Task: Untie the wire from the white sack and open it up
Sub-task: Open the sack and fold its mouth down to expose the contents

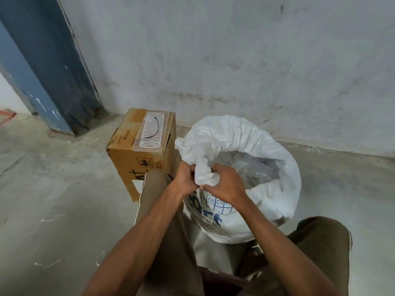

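In the head view, the white woven plastic sack (256,146) with blue print stands on the grey concrete floor (53,199) between the person's knees, just beside a brown cardboard box (141,159). Its mouth is already wide, the rim rolled down into a thick collar, and clear plastic shows inside. At the near side of the rim one twisted knot of cloth (205,171) remains bunched. The left hand (184,180) grips this bunch from the left with its fingers curled round it; the right hand (228,184) holds it from the right, fingers wrapped over the cloth and thumb pressed low against it. Both hands touch at the knot.

A thin dark wire (154,129) lies loose on top of the box, well apart from the sack, so the untying looks done and the opening is nearly finished.

The sack's fabric seems light, soft and crinkly, likely a bit slippery, holding creases where it was tied. It should be safe to pull firmly. The best hold is probably on the two sides of the bunch itself, drawing them apart, then folding that stretch down to match the collar.
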